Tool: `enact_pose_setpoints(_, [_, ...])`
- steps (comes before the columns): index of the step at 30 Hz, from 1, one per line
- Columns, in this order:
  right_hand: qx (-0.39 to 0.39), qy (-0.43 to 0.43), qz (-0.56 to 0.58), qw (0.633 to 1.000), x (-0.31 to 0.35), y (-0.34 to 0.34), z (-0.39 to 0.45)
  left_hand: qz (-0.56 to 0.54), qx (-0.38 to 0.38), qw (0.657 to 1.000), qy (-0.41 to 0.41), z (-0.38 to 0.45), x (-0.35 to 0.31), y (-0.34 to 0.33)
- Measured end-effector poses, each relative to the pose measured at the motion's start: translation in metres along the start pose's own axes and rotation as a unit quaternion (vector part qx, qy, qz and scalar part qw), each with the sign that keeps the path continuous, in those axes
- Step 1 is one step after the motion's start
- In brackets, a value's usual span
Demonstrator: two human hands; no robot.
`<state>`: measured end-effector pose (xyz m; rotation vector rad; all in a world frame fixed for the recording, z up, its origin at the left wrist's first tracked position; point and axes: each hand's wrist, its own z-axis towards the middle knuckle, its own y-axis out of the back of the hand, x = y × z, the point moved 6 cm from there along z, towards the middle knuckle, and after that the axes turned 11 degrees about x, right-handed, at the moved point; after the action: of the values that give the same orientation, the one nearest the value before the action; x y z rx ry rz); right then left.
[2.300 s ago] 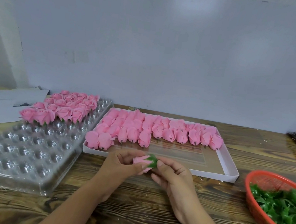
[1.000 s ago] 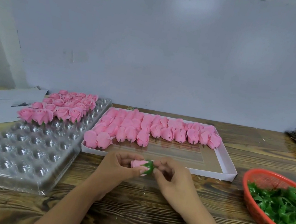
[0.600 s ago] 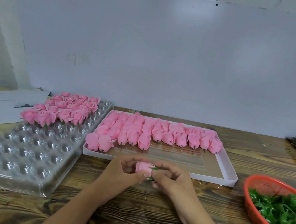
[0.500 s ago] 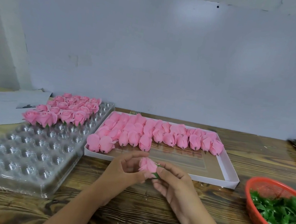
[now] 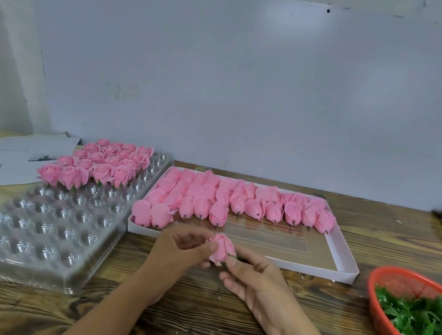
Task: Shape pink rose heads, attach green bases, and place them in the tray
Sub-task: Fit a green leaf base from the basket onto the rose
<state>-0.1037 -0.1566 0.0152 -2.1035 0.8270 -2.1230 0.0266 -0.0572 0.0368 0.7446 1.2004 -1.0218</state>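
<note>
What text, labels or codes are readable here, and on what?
None can be read.
Paper sheets: printed lines, a QR-like square and a small picture, too small and blurred.
White box: reddish marks on its floor, blurred under a glossy film.
Clear tray, red basket: no markings visible.

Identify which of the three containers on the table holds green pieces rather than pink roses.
The red basket at the right edge: it holds the green bases. The clear tray and white box hold pink roses.
</note>
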Motion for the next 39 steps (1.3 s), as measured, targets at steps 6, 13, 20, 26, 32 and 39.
enact_pose_setpoints(6, [-0.033, 0.088, -0.396, 0.913, 0.009, -0.009, -0.002, 0.045, 0.018, 0.999, -0.001, 0.000, 0.002, -0.003])
enact_pose_setpoints(13, [-0.009, 0.084, -0.338, 0.938, -0.001, -0.012, 0.003, 0.141, 0.041, 0.989, 0.010, 0.001, 0.002, -0.008])
enact_pose_setpoints(20, [-0.004, 0.112, -0.343, 0.933, -0.003, -0.012, 0.005, 0.085, 0.076, 0.993, 0.000, -0.002, -0.002, -0.015])
enact_pose_setpoints(26, [-0.026, 0.133, -0.415, 0.900, 0.000, -0.013, 0.001, 0.058, 0.019, 0.998, -0.027, -0.002, -0.004, -0.009])
enact_pose_setpoints(32, [-0.012, 0.119, -0.500, 0.858, -0.008, -0.024, 0.000, 0.077, 0.020, 0.995, -0.063, -0.003, -0.007, -0.021])
enact_pose_setpoints(39, [-0.033, 0.173, -0.456, 0.872, -0.003, -0.021, -0.004, 0.149, 0.046, 0.987, -0.024, -0.002, 0.001, -0.029])
